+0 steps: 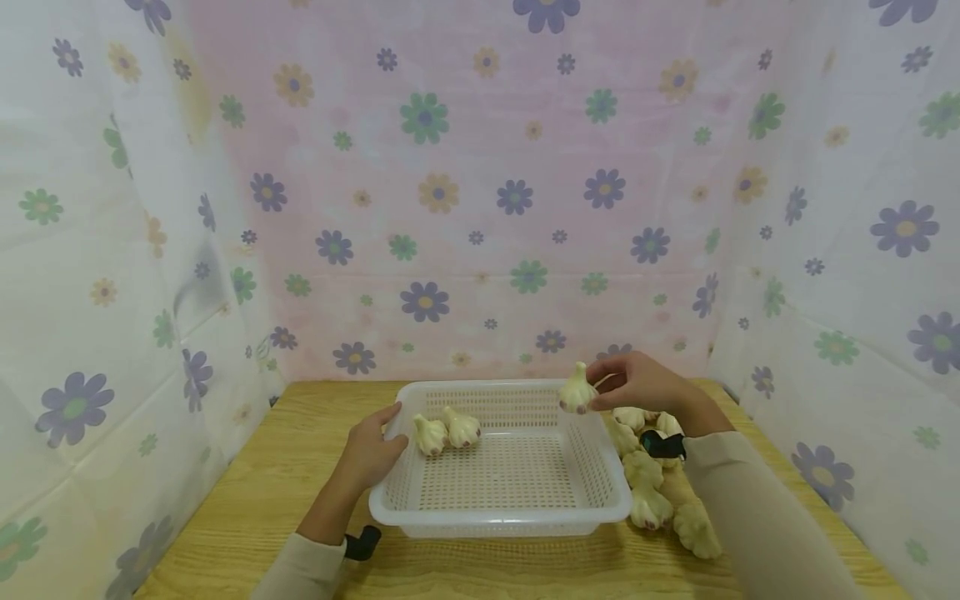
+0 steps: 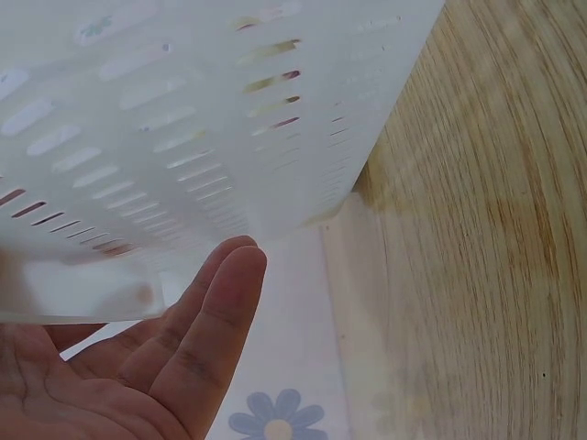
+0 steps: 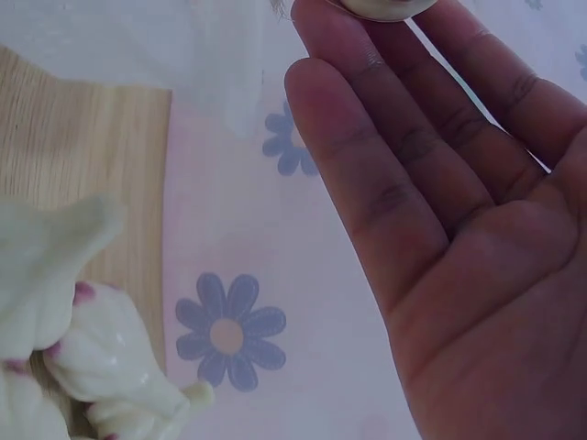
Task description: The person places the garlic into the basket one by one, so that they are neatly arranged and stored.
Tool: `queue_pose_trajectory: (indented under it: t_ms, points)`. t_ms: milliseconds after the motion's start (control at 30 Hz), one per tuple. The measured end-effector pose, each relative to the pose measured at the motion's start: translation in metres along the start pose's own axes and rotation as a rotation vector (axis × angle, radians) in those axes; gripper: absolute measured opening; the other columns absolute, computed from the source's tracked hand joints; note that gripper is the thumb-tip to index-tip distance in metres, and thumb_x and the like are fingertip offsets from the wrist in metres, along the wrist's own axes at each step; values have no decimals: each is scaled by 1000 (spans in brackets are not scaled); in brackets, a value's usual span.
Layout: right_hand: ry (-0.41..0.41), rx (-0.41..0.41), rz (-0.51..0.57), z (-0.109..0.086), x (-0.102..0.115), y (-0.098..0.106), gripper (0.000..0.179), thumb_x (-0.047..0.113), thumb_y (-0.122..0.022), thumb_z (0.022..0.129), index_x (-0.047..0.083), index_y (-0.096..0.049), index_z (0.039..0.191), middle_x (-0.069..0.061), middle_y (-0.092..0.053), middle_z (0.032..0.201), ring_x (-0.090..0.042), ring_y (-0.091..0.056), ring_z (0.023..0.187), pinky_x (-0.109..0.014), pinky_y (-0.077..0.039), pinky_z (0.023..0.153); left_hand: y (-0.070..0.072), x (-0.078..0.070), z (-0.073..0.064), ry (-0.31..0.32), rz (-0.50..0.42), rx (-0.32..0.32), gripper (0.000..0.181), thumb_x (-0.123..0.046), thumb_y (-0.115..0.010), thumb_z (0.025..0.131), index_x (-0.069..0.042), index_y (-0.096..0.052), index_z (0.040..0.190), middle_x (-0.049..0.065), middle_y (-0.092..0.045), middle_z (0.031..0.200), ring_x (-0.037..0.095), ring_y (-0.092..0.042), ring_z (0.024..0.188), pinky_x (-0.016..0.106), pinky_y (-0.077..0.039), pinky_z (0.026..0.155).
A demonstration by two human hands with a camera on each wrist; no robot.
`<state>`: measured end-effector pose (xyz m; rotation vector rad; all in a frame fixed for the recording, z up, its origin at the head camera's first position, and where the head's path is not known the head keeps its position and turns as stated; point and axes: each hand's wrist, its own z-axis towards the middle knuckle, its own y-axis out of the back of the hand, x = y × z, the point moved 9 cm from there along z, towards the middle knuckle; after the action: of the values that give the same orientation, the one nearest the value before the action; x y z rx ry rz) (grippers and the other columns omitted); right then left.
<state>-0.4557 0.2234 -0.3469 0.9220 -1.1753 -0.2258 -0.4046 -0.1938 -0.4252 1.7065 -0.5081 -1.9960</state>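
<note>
A white plastic basket (image 1: 510, 517) with slotted walls stands on the table. My left hand (image 1: 371, 448) holds its left rim, thumb over the edge and fingers along the outer wall; in the left wrist view those fingers (image 2: 220, 321) lie against the slotted side. Inside the basket, toward the left, a garlic bulb (image 1: 431, 435) sits beside a second garlic bulb (image 1: 462, 427). Above the basket's right back corner, my right hand (image 1: 637, 383) pinches another garlic bulb (image 1: 577, 390) upright at its fingertips. Only the edge of that bulb shows in the right wrist view.
Several more garlic bulbs (image 1: 649, 505) lie in a cluster on the table to the right of the basket, under my right forearm. The wooden table (image 1: 300, 433) is enclosed by flowered cloth (image 1: 480, 242) at the back and both sides.
</note>
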Motion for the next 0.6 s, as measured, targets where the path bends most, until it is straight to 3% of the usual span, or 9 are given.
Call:
queue_pose_trajectory:
  t_ms: [200,600]
  points:
    - [-9,27,6,15,11,-14,49,34,-85,85,15,-67,126,-8,-66,129,-26,-69,115,-41,-61,91,0,0,0,6,-18,5,64,-13,-62,95,-5,-45,156,28,-48,154,27,-75,87,36,-64,60]
    - [37,77,59,45,22,-46,44,27,-87,82,11,-72,120,-7,-72,121,-23,-73,107,-43,-61,92,1,1,0,2,-12,0,64,-13,-63,94,-5,-47,155,27,-49,154,24,-74,82,35,-64,60]
